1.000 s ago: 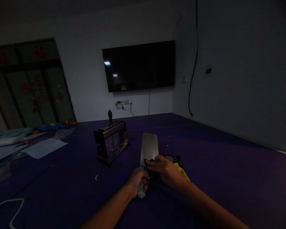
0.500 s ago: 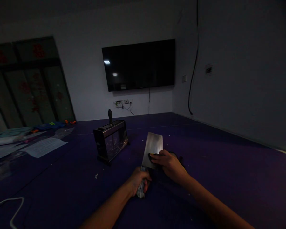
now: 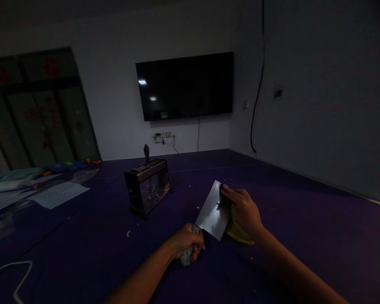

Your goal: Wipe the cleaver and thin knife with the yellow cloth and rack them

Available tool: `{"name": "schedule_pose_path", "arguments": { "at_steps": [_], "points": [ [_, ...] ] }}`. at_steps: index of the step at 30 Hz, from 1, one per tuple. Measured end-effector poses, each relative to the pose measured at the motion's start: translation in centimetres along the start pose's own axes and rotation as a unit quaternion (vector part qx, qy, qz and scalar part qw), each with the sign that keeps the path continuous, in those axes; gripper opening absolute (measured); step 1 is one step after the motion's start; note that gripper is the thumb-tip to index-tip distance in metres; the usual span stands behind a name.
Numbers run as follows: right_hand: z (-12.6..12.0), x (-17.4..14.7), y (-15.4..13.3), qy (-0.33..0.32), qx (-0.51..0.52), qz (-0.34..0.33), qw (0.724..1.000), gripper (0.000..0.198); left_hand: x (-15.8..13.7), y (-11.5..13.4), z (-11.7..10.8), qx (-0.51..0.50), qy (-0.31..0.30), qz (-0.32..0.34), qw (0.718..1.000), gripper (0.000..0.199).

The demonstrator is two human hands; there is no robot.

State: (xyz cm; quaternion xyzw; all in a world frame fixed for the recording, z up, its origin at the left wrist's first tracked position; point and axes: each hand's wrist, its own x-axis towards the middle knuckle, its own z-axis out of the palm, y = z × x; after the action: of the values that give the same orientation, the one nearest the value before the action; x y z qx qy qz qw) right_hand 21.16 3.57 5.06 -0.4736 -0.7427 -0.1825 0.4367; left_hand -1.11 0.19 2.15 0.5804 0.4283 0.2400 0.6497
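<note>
My left hand [image 3: 189, 242] is closed around the wrapped, greyish handle of a cleaver [image 3: 213, 213]. The broad, shiny blade points away from me and leans to the right. At the blade's right edge, my right hand [image 3: 245, 211] presses a dark cloth [image 3: 224, 196] against the metal with its fingers together. A yellow piece [image 3: 239, 232] hangs below the right palm; whether it belongs to the dark cloth I cannot tell. Ahead and to the left stands a knife block [image 3: 148, 185] with clear sides and one dark handle sticking up.
The purple tabletop [image 3: 288, 228] carries small white scraps. On the left lie written sheets of paper [image 3: 60, 194], plastic bags and a blue cloth [image 3: 63, 167]. A white cable [image 3: 22, 270] curls at the near left. A television [image 3: 185, 86] hangs on the far wall. The room is dim.
The cleaver's blade has swung to the right and its face has turned. My right hand has moved right and slightly up with the dark cloth, and the yellow piece now shows below it.
</note>
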Motion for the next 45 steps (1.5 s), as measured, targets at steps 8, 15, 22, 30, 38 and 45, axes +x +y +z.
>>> {"name": "schedule_pose_path", "arguments": {
  "at_steps": [8, 15, 22, 30, 38, 45],
  "points": [
    [0.2, -0.2, -1.8, -0.067, 0.014, -0.055, 0.996, 0.061, 0.0, -0.3, 0.4, -0.029, 0.043, 0.012, 0.999, 0.014],
    [0.5, -0.7, -4.9, -0.177, 0.071, -0.145, 0.971, 0.06, 0.5, -0.5, 0.2, -0.097, 0.11, 0.028, 0.989, 0.015],
    [0.7, -1.1, -5.7, -0.205, 0.094, -0.192, 0.955, 0.057, 0.2, -0.2, 0.2, -0.134, 0.129, 0.019, 0.982, 0.007],
    [0.7, -0.9, -5.3, -0.17, 0.07, -0.147, 0.972, 0.058, 0.2, -0.4, 0.0, -0.097, 0.09, 0.028, 0.991, 0.011],
    [0.1, -0.2, -3.3, -0.091, -0.012, -0.043, 0.995, 0.059, 0.3, -0.4, -0.3, -0.024, 0.027, -0.004, 0.999, 0.014],
    [-0.8, 0.2, -1.5, -0.006, -0.066, 0.028, 0.997, 0.052, -0.1, -0.1, -0.2, 0.021, -0.01, -0.014, 1.0, 0.011]
  ]
}}
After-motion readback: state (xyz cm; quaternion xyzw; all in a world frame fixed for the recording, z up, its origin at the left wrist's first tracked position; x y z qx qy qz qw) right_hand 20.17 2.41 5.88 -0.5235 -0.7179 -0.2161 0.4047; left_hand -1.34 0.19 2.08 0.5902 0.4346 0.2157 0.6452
